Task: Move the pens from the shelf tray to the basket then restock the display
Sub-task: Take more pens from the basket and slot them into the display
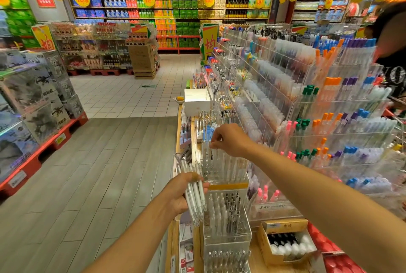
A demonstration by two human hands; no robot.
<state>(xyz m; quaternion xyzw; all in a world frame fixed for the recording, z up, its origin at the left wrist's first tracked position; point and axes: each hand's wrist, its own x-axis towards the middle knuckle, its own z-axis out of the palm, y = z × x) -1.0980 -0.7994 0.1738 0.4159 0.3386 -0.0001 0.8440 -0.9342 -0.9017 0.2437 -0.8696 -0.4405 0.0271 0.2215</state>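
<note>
My left hand (180,193) grips a bundle of several white pens (194,195) just left of the clear acrylic shelf tray (226,168). The tray holds more white pens standing upright. Reaching over the tray's far left corner, my right hand (228,139) has its fingertips curled down and pinches the top of one white pen (211,151) in the tray. No basket is in view.
Below sits a second clear tray (227,217) of white and black pens, and a cardboard box (285,242) of bottles. Tiered acrylic racks (329,118) of coloured pens fill the right. A white box (196,100) stands farther along the wooden shelf. Another person (391,48) stands at right.
</note>
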